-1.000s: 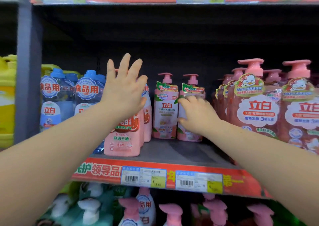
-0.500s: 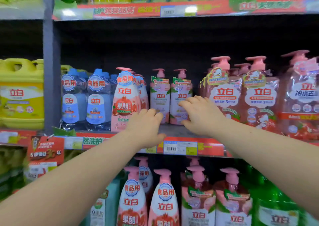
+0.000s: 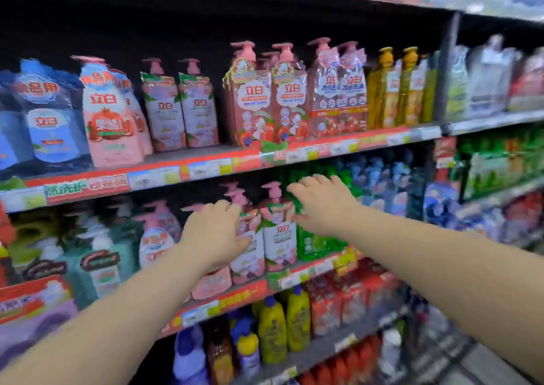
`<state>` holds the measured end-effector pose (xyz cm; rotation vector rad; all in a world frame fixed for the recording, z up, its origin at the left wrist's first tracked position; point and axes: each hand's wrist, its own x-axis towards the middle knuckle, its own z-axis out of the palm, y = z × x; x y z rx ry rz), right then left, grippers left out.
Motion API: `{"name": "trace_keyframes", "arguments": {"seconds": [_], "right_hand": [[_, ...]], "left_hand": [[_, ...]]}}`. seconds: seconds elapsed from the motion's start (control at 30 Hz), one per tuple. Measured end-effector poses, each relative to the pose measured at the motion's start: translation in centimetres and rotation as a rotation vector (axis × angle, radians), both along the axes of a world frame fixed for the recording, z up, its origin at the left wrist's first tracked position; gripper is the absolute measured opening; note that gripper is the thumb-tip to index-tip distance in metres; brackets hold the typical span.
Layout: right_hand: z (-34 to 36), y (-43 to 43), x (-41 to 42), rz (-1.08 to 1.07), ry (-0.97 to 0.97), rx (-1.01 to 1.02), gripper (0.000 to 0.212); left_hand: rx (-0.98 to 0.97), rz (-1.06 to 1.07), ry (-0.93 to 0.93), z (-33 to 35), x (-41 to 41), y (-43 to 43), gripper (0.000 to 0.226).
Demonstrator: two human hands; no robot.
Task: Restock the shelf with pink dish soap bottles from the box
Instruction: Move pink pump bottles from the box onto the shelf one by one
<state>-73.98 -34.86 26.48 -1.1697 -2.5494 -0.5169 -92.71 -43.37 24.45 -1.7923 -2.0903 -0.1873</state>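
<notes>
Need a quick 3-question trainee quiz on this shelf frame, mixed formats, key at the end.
1. True or false: the right hand grips a bottle.
2. The white-label pump bottles between the right hand and the left hand have pump heads of which colour? A pink, B green, C yellow.
3. Fill in: on the upper shelf, the yellow bottles stand to the ___ of the blue bottles.
Key: 1 false; 2 A; 3 right.

The upper shelf [image 3: 212, 151] has a bare strip before two set-back pink pump bottles [image 3: 164, 111], walled by the pomegranate bottle [image 3: 109, 117] and duck-label bottles [image 3: 253, 99]. The lower shelf [image 3: 244, 293] looks packed, though blurred.
</notes>
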Motion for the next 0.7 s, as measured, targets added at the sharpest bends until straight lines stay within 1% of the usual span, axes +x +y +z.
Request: {"name": "trace_keyframes", "arguments": {"seconds": [0.1,0.17,0.23,0.37,0.47,0.6,0.7], "right_hand": [[-1.6,-1.6,6.4,-0.149,-0.011,-0.066,0.064],[-2.2,-2.5,10.6,-0.24,-0.004,-0.087,0.063],[-2.7,-3.3,14.7,-0.329,0.003,-0.118,0.06],[-3.9,-5.0,23.3,-0.452,0.012,-0.178,0.062],[-5.2,-6.2,30.7,-0.527,0.033,-0.177,0.054],[-6.8,-8.2,41.3,-0.654,0.023,-0.209,0.059],[-8.5,-9.9,49.4,-0.737,-0.011,-0.232,0.059]], "left_hand": [[-0.03,-0.112,-0.047,-1.7,4.6,0.6,0.06],[-0.046,-0.186,-0.036,-2.7,7.9,1.3,0.067],[-0.052,-0.245,-0.02,-3.4,11.5,1.8,0.067],[-0.075,-0.375,-0.027,-4.2,19.9,2.9,0.066],[-0.108,-0.485,-0.025,-4.9,27.5,3.7,0.06],[-0.159,-0.644,-0.082,-6.3,39.2,4.5,0.061],[-0.199,-0.725,-0.112,-7.6,48.1,4.5,0.059]]}}
